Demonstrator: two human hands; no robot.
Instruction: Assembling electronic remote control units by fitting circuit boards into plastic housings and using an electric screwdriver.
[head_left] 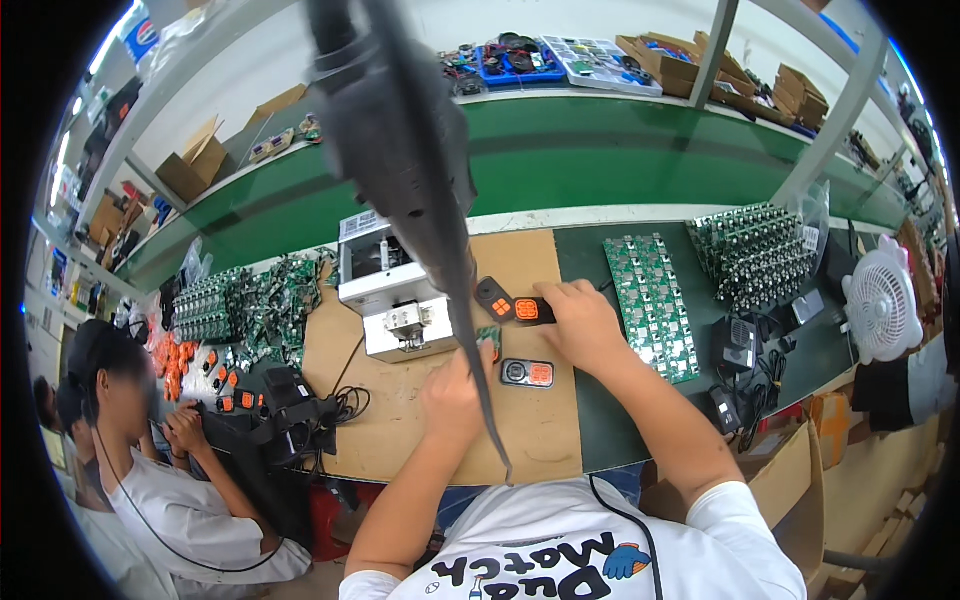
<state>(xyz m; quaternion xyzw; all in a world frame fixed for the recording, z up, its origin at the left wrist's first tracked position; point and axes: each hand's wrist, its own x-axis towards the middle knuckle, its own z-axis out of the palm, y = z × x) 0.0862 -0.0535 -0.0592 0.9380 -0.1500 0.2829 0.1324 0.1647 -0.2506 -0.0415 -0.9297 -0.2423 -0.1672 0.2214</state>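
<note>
My left hand (455,395) is closed, its fingertips at a small green circuit board (490,335) just in front of a white boxy machine (410,330). A blurred dark bar in front of the camera covers part of this hand and the machine. To the right, my right hand (580,325) grips a black remote (529,310) with orange buttons by its right end. Another black remote (492,297) with orange buttons lies tilted beside it. Closer to me, a remote with a pale rim (527,373) rests flat on the brown cardboard sheet (400,440).
Green board panels (652,305) lie to the right, near stacked boards (755,250), black adapters (735,342) and a white fan (882,300). Piled boards (270,300) and a black cable (347,405) are on the left. A co-worker (190,480) sits at far left.
</note>
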